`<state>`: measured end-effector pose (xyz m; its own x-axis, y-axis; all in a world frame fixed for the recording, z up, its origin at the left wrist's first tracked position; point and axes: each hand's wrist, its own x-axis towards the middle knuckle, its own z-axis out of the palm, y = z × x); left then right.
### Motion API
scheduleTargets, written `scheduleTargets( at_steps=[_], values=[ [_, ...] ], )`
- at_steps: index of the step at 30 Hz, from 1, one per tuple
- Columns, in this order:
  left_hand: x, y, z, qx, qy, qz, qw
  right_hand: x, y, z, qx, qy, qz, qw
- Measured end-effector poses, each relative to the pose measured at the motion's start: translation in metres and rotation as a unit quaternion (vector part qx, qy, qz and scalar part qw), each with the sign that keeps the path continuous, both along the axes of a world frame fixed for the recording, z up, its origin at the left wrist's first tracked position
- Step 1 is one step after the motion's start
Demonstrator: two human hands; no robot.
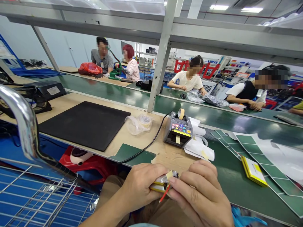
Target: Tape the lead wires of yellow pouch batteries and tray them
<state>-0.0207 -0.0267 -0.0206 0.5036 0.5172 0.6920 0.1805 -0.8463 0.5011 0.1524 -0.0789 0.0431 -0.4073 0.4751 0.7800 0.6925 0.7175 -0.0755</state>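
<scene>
My left hand [142, 183] is wrapped around a flat silver battery pack [158, 186] with yellow edges, held above my lap at the table's front edge. A red wire [165, 194] sticks out from its end and points down. A short strip of cream tape [169, 175] lies over that end. My right hand [199, 189] is closed at the same end, thumb and fingertips pressed on the tape and pack. Its fingers hide part of the pack's end. Another yellow-edged battery pack [254, 171] lies on the table to the right.
A tape dispenser [178, 129] with a lit panel stands ahead, its black cable running left. Nearby are white backing paper [201, 148], green label sheets [260, 154], a plastic bag [139, 124] and a black mat [86, 123]. A wire cart [47, 195] stands left; several co-workers sit opposite.
</scene>
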Motion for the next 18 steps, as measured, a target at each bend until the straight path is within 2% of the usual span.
scheduleTargets(
  at_steps=[5, 11, 18],
  values=[
    [-0.0019, 0.0015, -0.0061, 0.054, 0.023, 0.006, 0.998, -0.0029, -0.0009, 0.0003, -0.015, -0.002, 0.005, 1.0],
    [-0.0006, 0.0018, -0.0091, 0.073, 0.03, 0.007, 0.997, -0.0033, -0.0045, -0.0043, -0.032, 0.006, -0.01, 0.999],
    [-0.0027, 0.003, -0.0054, 0.097, 0.026, -0.002, 0.995, -0.0003, -0.0003, -0.0003, -0.136, 0.047, 0.067, 0.987]
  ],
)
